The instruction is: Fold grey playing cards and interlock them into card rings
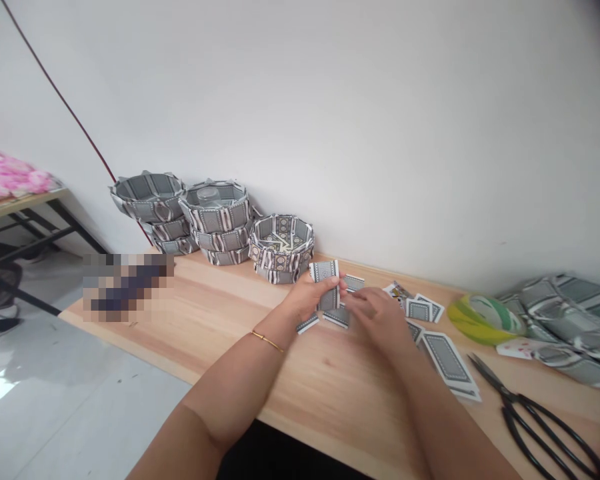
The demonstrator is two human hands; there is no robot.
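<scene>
Upright between the thumb and fingers of my left hand [304,298] is a grey patterned playing card [325,270]. My right hand [380,313] is close to the card's lower right edge, its fingers pointing left and smeared by motion. Whether those fingers grip the card, I cannot tell. Under and behind my hands lie several grey-backed pieces of card, one of them a card piece [307,325] by my left wrist. To the right of my right forearm, more playing cards [447,360] lie loose and in a small pile.
Stacked round baskets of folded cards [220,217] stand along the wall, with a smaller basket [281,257] beside them. At right are a roll of yellow-green tape [463,320], black-handled scissors [513,400] and more folded-card pieces [575,320]. A blurred-out dark object [130,287] is at left.
</scene>
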